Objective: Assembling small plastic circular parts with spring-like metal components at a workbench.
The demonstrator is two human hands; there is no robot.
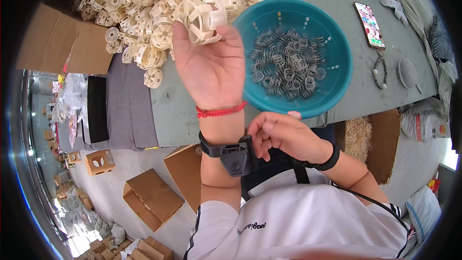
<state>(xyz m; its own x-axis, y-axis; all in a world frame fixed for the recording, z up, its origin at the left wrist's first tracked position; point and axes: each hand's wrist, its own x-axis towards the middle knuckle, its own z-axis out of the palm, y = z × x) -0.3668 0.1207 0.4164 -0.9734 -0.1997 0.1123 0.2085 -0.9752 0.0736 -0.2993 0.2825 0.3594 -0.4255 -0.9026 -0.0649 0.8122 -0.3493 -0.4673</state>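
Note:
My left hand (210,70) is raised palm up, holding a cream plastic slotted ring part (206,18) at its fingertips. Most of the fingers are hidden behind the part. Close to my left forearm, my right hand (288,139) has its fingers curled together, and whatever they may hold is hidden. Its fingertips are beside the black wrist device (234,160) strapped to my left arm. A teal round basin (340,74) stands on the table right of my left hand. Loose metal coil springs (288,60) are heaped in it.
A big pile of similar cream parts (144,9) covers the table's far left. Cardboard (67,38) borders the pile. A phone (369,26) with a beaded strap lies right of the basin, near a grey oval object (407,73). An open carton (154,200) stands on the floor.

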